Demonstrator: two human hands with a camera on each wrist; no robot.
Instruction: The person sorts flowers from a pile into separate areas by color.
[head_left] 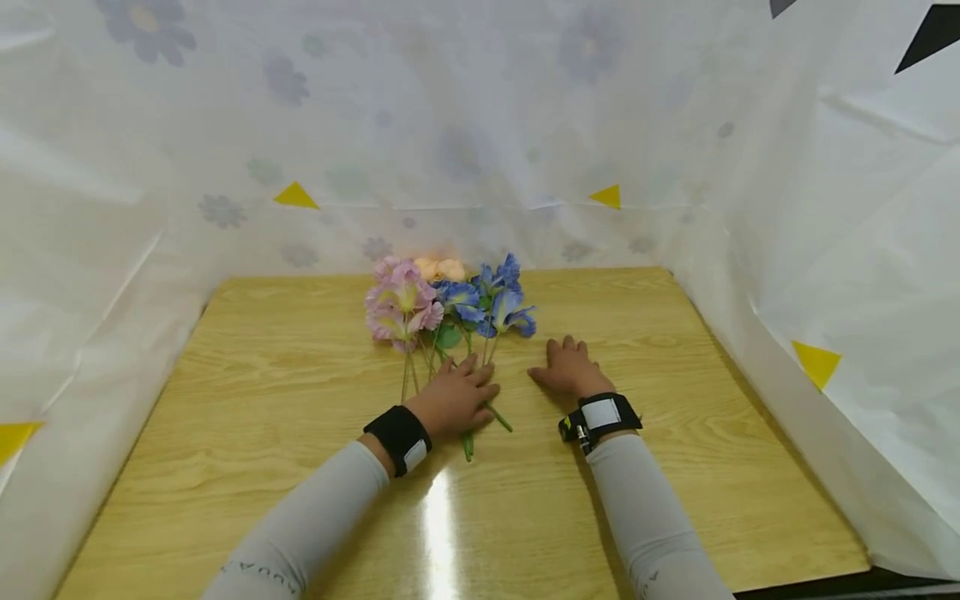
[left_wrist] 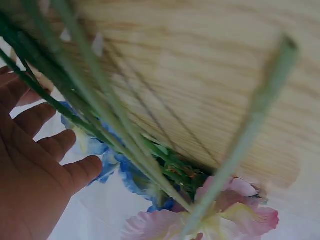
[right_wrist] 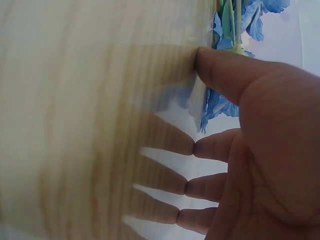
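Observation:
Artificial flowers with long green stems lie on the wooden table. The pink blooms (head_left: pixel 403 298) are on the left, the blue blooms (head_left: pixel 512 315) on the right, and a peach bloom (head_left: pixel 442 268) shows behind them. My left hand (head_left: pixel 455 398) lies over the stems (head_left: pixel 498 417) with its fingers spread and hides part of them. In the left wrist view, several stems (left_wrist: pixel 107 95) run past the palm, and the fingers are not curled round them. To the right of the blue blooms, my right hand (head_left: pixel 572 371) rests its fingertips on the tabletop and holds nothing.
The wooden tabletop (head_left: pixel 285 392) stretches around the flowers. White flower-patterned sheeting (head_left: pixel 465 125) rises behind the table and along both sides. Yellow triangles (head_left: pixel 816 363) are stuck on it. Both wrists wear black straps (head_left: pixel 401 437).

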